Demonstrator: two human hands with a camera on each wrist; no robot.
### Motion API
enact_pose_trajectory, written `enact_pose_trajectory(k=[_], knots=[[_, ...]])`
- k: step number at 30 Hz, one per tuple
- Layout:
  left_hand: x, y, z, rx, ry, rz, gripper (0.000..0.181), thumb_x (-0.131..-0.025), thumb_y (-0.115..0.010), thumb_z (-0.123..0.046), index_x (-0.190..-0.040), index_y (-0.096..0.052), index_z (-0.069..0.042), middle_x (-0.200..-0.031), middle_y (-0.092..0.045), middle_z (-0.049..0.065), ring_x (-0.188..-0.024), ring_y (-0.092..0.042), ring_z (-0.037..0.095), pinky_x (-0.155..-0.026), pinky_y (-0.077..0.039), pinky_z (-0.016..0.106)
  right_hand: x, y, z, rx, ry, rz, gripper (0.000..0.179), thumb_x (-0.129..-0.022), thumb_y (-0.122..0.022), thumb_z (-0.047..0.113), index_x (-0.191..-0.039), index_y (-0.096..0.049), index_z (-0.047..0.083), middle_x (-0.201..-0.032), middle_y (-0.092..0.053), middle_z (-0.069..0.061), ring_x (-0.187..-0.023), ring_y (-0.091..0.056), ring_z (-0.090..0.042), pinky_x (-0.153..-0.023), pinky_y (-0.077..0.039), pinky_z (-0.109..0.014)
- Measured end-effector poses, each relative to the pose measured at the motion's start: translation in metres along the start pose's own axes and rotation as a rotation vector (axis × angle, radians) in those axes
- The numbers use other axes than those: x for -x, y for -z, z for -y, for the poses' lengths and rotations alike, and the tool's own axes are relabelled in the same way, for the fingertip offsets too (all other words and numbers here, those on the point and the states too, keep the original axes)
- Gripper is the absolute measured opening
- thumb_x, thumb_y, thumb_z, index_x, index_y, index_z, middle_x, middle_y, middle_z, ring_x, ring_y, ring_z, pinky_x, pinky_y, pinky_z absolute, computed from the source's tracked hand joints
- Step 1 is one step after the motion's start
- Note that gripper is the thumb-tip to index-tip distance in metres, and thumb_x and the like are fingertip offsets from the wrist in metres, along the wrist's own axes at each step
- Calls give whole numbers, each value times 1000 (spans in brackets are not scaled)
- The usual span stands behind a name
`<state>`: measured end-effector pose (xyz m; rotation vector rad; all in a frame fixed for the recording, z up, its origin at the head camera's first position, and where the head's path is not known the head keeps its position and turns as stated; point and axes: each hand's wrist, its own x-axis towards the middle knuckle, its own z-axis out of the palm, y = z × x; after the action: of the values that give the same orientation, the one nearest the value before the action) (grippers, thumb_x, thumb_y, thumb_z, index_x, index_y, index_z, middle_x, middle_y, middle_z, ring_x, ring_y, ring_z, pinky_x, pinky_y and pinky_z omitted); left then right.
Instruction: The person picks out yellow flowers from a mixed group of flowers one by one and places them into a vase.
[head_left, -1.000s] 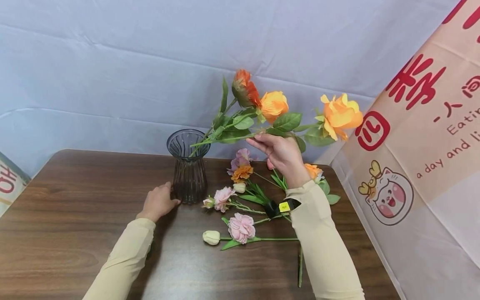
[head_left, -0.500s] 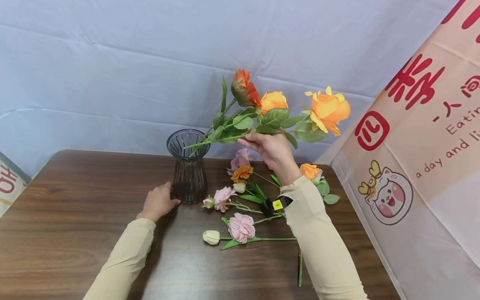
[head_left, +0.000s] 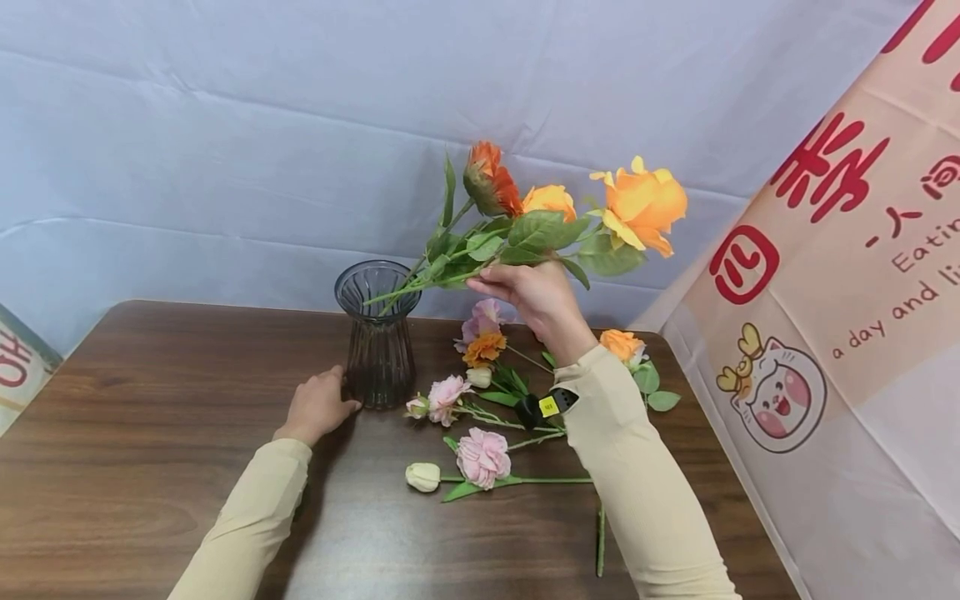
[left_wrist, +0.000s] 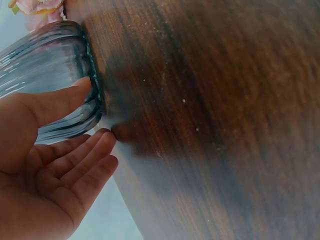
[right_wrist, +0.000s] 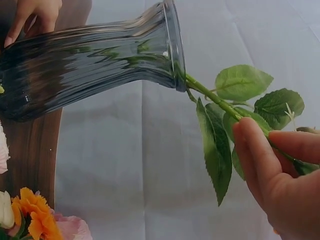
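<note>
A grey ribbed glass vase [head_left: 381, 358] stands upright near the table's back edge. My left hand [head_left: 318, 404] holds it low at the base, its thumb across the glass and its other fingers along the side in the left wrist view. A red-orange flower [head_left: 491, 179] and an orange rose [head_left: 550, 202] lean rightward out of the vase. My right hand [head_left: 543, 300] pinches the leafy stem of a yellow-orange rose [head_left: 645, 208], tilted with its bloom to the right. This rose's stem [right_wrist: 215, 98] meets the rim in the right wrist view, its cut end overlapping the mouth in the head view.
Right of the vase, several loose flowers lie on the brown wooden table [head_left: 150, 433]: a pink flower [head_left: 483, 458], a white tulip [head_left: 423, 477], an orange carnation [head_left: 483, 348] and, farther right, an orange rose [head_left: 621, 343]. A pale cloth backdrop [head_left: 225, 167] hangs behind the table.
My right hand has moved left with the yellow-orange rose, bringing the stem's end over the vase mouth and raising the bloom. My left hand and the vase have stayed put.
</note>
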<state>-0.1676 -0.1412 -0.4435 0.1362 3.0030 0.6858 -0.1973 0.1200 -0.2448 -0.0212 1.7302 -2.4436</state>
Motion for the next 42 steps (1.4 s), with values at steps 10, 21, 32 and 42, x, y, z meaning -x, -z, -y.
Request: enact_pose_trajectory(k=[10,21,32,42], knots=[[1,-1,0,5,-2,-2,58,-79,-70,-20,-119,-46,14,-106,-58,31,-90,-56,46,-78,-44,54,-2,-10,0,82,-16,30,55,-83,-48,-20,-132,-39,2,-71,-57,-17,-67,-66,-25,-77,-51,-38],[2,-1,1,-4,-8,-8,55,-78,-71,-21,-115,-48,14,-103,-59,31,-88,-56,46,-76,-45,54,-4,-18,1,127,-42,40,58,-80,-49,-23,-131,-39,1,-76,-55,-20,-66,-65,-26,-75,-52,-36],[2,-2,2,0,-3,-5,56,-79,-71,-21,-117,-48,13,-104,-58,31,-89,-56,46,-76,-45,54,-6,-29,-2,177,-60,63,59,-79,-48,-25,-131,-39,-1,-80,-55,-21,-65,-64,-24,-75,-52,-36],[0,-1,1,-2,9,4,58,-79,-70,-21,-119,-46,14,-107,-57,31,-91,-56,47,-78,-44,54,-11,-30,-4,229,-61,108,49,-79,-51,-24,-124,-43,-7,-75,-59,-21,-62,-65,-25,-71,-53,-37]])
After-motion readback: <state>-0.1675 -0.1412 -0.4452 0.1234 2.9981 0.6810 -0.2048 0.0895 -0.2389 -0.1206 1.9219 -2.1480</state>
